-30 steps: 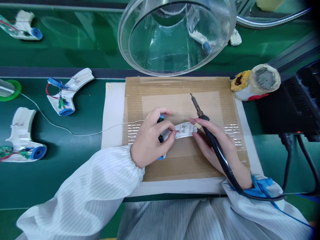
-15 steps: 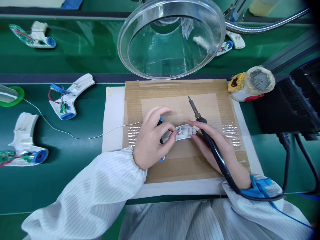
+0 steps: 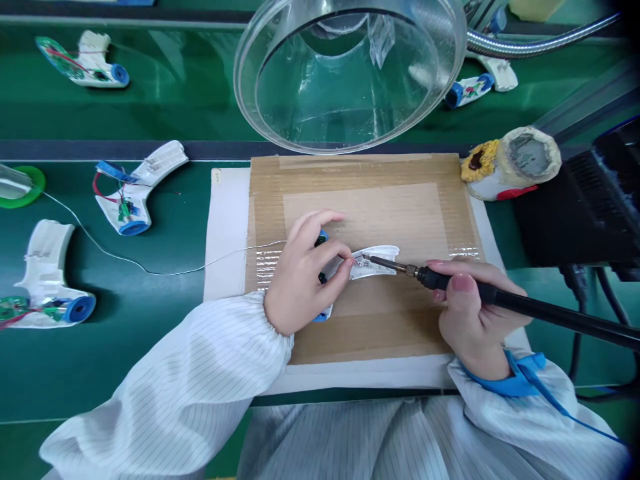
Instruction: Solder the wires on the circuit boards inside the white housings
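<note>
Head view, left fingers (image 3: 349, 261) pinched, covering the white housing (image 3: 383, 260), right fingers gripping the soldering iron (image 3: 430, 277)

The middle white casing (image 3: 384, 253) is partly hidden — soldering iron (image 3: 525, 305) cut off at right.

Sleeves (image 3: 175, 373) white with fine dark stripes, table (image 3: 125, 360) green, cardboard (image 3: 370, 333) brown, soldering iron handle (image 3: 540, 309) black, wrist strap (image 3: 525, 379) blue, flower (image 3: 480, 161) yellow with dark centre.

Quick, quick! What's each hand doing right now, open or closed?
Left hand: closed, thumb and finger pinched together at the white plastic shell; what's between them is too small to tell.
Right hand: closed, holding the soldering iron.
</note>
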